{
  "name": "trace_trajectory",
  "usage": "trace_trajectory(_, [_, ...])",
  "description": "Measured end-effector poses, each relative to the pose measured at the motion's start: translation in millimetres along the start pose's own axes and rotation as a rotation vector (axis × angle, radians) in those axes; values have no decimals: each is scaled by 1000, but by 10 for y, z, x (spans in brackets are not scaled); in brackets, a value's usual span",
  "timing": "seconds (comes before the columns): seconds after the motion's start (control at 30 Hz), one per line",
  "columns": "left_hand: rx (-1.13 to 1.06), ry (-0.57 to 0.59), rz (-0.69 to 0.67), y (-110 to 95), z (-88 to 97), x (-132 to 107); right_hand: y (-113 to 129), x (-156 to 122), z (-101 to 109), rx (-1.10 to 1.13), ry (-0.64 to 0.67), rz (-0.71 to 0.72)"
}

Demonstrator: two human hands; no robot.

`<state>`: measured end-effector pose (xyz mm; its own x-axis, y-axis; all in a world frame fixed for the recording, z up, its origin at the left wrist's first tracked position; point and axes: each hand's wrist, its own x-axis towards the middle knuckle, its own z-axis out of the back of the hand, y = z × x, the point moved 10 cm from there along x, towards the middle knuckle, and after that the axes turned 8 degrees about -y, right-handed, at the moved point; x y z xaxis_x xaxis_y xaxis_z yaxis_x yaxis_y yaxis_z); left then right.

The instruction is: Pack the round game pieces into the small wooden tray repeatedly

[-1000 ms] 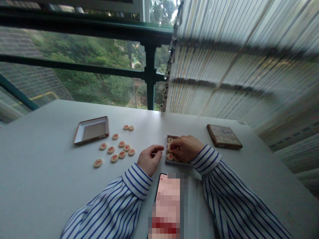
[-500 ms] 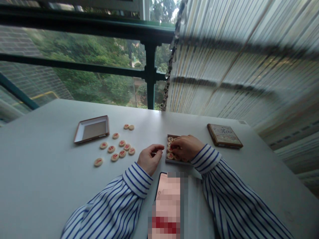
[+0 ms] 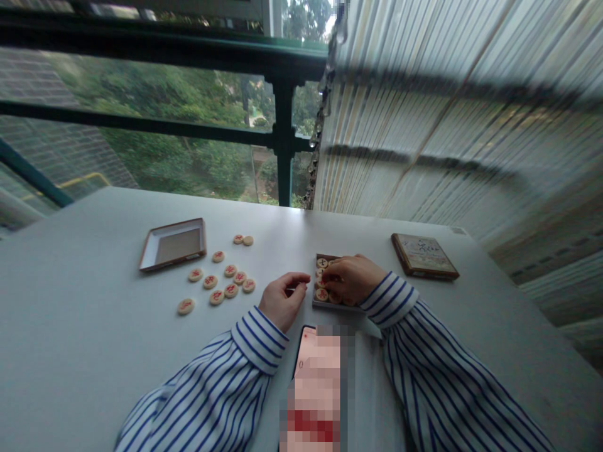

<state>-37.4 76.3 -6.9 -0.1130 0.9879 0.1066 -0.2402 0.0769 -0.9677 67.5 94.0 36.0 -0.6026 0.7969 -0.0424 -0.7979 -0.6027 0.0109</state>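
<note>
A small open box [image 3: 315, 303] holds round wooden xiangqi pieces [image 3: 322, 295] marked with characters. Over it reaches my right hand [image 3: 353, 277], its fingertips pinched down on a piece among the others and hiding much of the box. Just left of the box my left hand [image 3: 285, 300] rests near the table, thumb and fingers loosely curved and a little apart, with nothing visible between them. Farther left, several loose xiangqi pieces [image 3: 230, 290] lie scattered, most showing red characters. One pale piece [image 3: 248, 241] at the back shows no clear mark.
An upturned box lid [image 3: 203, 238] lies at the left of the white table [image 3: 108, 314]. On the right is a closed decorated box [image 3: 424, 256]. A phone [image 3: 306, 351], partly pixelated, lies in front of me. Beyond are a green-framed window [image 3: 284, 144] and a string curtain [image 3: 400, 113].
Both hands stay in nearly the same place, the right still over the box. The loose pieces lie as before.
</note>
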Motion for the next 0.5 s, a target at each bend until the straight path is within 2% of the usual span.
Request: trace_trajectory(0.5, [-10,-5,-3,21,1,0,-9,9,-10,-2,-13,9])
